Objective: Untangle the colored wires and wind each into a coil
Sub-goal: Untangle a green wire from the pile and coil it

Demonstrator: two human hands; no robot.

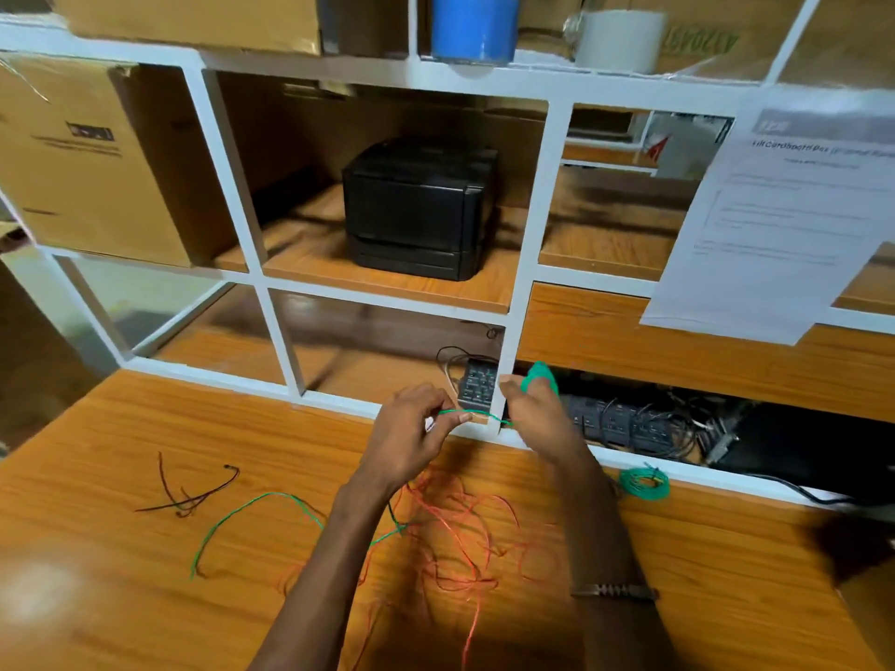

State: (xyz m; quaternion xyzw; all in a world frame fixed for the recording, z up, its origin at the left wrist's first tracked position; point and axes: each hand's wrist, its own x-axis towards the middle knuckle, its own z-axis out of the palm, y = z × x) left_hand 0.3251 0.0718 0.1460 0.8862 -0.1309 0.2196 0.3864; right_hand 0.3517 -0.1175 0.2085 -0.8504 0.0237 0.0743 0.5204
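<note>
Head view is showing two hands in the middle of the frame, above a wooden table point(145, 428). The left hand point(411, 428) is pinching a green wire point(252, 506) in a narrow grip between thumb and finger. The right hand point(537, 418) is holding green turns wound around its raised fingers, and the wire is running tight between both hands. The rest of it is lying in a loop at lower left. A messy orange wire point(460, 549) is lying under the arms at lower middle. A dark wire point(193, 491) is lying at left. A small green coil point(644, 484) is sitting at right, near the shelf edge.

A white shelf point(528, 234) is filling the top half. One box space is holding a black printer point(416, 210). The space below is holding a remote point(477, 385). The upper left space is holding a cardboard box point(82, 157). A blue roll point(472, 26) is sitting on top.
</note>
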